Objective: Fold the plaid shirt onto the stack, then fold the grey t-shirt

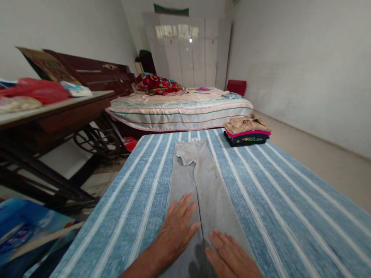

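Observation:
Grey trousers (213,185) lie spread lengthwise on a blue-and-white striped cover (139,197), the waist at the far end and the legs running toward me. Near the waist, a piece of lighter grey cloth (187,154), perhaps a pocket lining, lies over the left side. My left hand (178,227) rests palm down over the left trouser leg, fingers spread and pointing away from me. Lower in the view, my right hand (230,255) is flat over the right leg, fingers extended. Neither hand grips the cloth. The near ends of the legs are out of view.
Folded clothes (247,131) sit stacked at the cover's far right corner. Beyond is a bed (179,112) with a red floral blanket (158,83). On the left stand a sewing-machine table (55,110) with a treadle wheel (92,141) and a blue package (29,227).

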### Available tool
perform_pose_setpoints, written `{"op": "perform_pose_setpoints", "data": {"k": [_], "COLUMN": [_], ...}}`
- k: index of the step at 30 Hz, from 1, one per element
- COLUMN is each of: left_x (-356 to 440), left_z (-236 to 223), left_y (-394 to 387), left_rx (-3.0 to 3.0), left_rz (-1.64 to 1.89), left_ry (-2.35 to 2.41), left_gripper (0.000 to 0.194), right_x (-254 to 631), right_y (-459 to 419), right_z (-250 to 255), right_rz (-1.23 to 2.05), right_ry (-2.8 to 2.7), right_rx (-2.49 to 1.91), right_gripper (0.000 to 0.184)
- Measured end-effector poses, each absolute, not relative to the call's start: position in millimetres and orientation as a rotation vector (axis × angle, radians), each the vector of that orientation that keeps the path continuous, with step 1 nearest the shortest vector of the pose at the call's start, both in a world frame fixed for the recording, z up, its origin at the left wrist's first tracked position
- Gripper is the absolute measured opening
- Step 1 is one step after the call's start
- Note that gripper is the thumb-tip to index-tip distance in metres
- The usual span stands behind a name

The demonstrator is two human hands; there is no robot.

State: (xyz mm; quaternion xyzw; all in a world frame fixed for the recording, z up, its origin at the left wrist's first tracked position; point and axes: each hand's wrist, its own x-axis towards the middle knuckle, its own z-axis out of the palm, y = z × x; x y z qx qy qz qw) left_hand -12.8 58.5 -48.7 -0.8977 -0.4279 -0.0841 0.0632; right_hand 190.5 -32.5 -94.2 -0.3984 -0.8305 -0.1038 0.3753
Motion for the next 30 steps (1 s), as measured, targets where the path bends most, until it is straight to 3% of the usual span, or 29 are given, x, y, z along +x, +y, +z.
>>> {"op": "perform_pose_setpoints", "data": {"k": [2,6,12,16,30], "left_x": [1.1,22.1,17.7,9.3,16.5], "left_z": [-44.9,-45.9,-58.1,-63.7,-55.4], "left_y": [86.3,139.7,178.1,176.4,192.6], "left_rx": [-2.692,-2.577,-2.46,-2.466,-2.509], "left_rz": [-0.266,-0.277,-0.07,0.02,0.009], "left_ry": [-1.341,-1.47,-1.834,-1.917,-1.999], "left_gripper": [0.043,0.041,0.05,0.06,0.059], "right_x": [201.7,205.9,205.9,217.0,203.6], "right_y": [-2.3,85.8,198.7,208.8,246.0], "right_z": [-65.0,-23.2,-47.3,-74.0,-71.4], "right_rz": [-0.199,-0.091,0.088,0.227,0.257], "right_ry": [-2.181,-2.264,-2.441,-2.491,-2.495], "right_rx": [-1.064,-1.244,-1.493,-1.627,-1.6], "right_gripper": [0.043,0.042,0.06,0.074,0.075]}}
